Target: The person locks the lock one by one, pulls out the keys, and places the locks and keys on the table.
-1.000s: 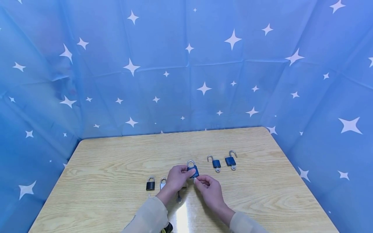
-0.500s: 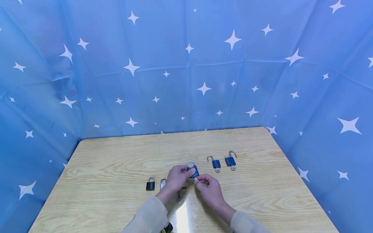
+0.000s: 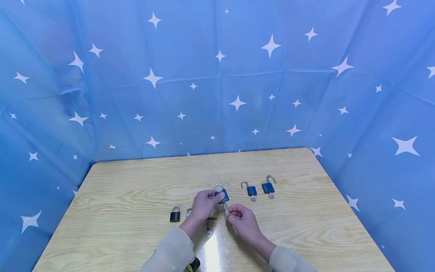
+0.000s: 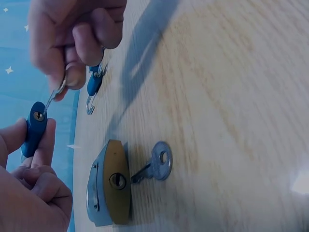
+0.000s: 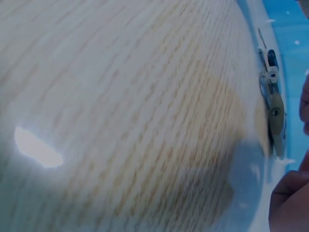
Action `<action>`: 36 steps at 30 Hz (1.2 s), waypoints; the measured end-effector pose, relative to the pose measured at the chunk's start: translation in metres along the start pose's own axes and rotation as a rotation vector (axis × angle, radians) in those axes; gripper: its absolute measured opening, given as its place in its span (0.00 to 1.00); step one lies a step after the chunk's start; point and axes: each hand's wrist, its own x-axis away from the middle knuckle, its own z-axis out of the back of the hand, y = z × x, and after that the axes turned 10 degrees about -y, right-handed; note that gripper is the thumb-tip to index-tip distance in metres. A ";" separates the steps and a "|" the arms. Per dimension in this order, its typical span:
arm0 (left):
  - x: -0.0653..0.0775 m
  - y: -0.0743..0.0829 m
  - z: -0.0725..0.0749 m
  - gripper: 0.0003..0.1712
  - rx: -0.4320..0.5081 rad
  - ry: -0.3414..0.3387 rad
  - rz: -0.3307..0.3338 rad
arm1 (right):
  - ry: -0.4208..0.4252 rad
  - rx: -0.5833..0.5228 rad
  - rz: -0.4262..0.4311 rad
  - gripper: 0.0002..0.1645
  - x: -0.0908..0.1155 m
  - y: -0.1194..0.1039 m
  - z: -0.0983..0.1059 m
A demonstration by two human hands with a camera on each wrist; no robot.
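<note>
Padlock in hand: the blue padlock point(image 3: 222, 197) sits just below the centre of the head frame, raised off the table, its shackle pointing up the frame; the left wrist view shows its keyhole at the left side.
Left hand: the left hand point(image 3: 203, 206) pinches the padlock body between thumb and fingers, from the lock's left in the head frame.
Right hand: the right hand point(image 3: 243, 221), lower centre and a little right, pinches a small key point(image 4: 54, 94) between thumb and forefinger, the other fingers curled in.
Key and keyhole: the key's tip is right by the keyhole (whether it touches the lock, I can't tell).
Blue pair: two more blue padlocks, one point(image 3: 252, 191) right of centre and another point(image 3: 267, 188) farther right, lie with shackles swung out and keys in their bottoms.
Left of the hands: a black padlock point(image 3: 175, 216) lies at lower centre-left, with a silver padlock point(image 3: 188, 212) beside it, partly hidden by the left arm.
Brass lock: a brass padlock point(image 4: 117, 181) stands at the bottom of the left wrist frame, a loose-looking key point(image 4: 159, 163) just right of it.
Backdrop: a blue curtain with white stars point(image 3: 217, 94) fills the upper frame behind the wooden table point(image 3: 306, 226).
</note>
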 end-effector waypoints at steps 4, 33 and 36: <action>-0.001 0.000 0.001 0.18 -0.010 -0.009 0.001 | -0.045 0.025 0.004 0.10 0.010 -0.017 0.001; 0.001 0.000 -0.003 0.14 -0.266 -0.092 -0.028 | 0.038 0.162 -0.029 0.02 0.008 0.006 0.028; 0.002 0.002 -0.008 0.18 -0.320 -0.083 -0.029 | 0.054 0.156 -0.042 0.03 0.008 0.006 0.030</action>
